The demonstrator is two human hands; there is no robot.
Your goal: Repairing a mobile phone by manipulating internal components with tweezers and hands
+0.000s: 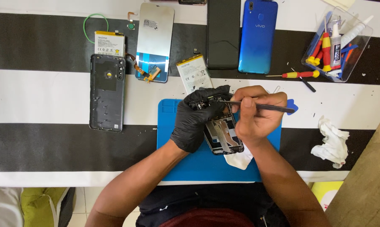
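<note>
Head view: left hand (195, 120) grips opened phone (222, 133), right hand (256, 113) alongside.

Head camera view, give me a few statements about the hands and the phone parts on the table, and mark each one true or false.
1. The left hand wears a black glove. True.
2. The right hand holds a red screwdriver. False: it holds dark tweezers.
3. The opened phone frame is held over a blue mat. True.
4. The blue phone lies on the mat. False: it lies on the striped cloth, beyond the mat.
5. The clear tool box sits on the person's left. False: on the right.
</note>
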